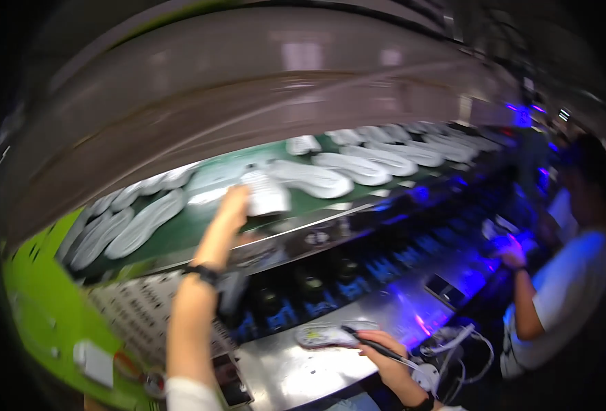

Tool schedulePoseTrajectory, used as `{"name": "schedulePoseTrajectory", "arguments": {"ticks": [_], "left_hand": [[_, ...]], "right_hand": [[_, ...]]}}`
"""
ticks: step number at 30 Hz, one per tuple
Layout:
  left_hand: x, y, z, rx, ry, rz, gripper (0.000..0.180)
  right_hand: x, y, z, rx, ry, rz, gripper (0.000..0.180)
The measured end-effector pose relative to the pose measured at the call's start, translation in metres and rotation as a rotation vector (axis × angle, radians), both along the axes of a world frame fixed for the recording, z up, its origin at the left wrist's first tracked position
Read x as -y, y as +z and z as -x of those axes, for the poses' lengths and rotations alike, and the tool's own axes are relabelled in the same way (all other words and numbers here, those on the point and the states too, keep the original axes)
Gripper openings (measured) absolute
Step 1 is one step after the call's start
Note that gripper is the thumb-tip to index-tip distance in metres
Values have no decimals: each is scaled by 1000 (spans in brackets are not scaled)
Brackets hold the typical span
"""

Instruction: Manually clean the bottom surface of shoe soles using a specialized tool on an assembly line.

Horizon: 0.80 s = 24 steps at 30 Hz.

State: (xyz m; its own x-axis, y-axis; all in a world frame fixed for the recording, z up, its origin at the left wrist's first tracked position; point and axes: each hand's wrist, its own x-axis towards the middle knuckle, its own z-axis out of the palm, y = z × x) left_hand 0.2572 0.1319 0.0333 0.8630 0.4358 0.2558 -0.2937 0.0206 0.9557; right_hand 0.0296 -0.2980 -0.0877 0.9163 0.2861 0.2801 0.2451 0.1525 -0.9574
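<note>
while the left hand [231, 209] reaches far to the green conveyor belt [200, 226], fingers closed on a white shoe sole [265, 194], the right hand [389, 356] grips a dark pen [378, 348] near another sole [327, 335] lying on the steel bench [296, 373].

A single head-worn fisheye view looks down and forward from above the person's own forearms, which rise from the lower edge. It faces across the steel workbench [296, 370] toward the green conveyor belt [200, 226] beyond its far edge. Straight edges bow toward the dark rim, close on the bench
</note>
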Motion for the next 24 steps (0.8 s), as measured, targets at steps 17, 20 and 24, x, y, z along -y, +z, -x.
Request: {"name": "schedulePoseTrajectory", "arguments": {"ticks": [17,20,24], "left_hand": [[151,-330,334,257,-671,1244,91],[165,-326,340,85,-553,1330,79],[181,-317,346,-57,-459,1443,67]], "right_hand": [[-39,30,25,-91,641,137,27],[-78,-25,11,534,-61,213,28],[-78,-29,53,635,380,288,30]]}}
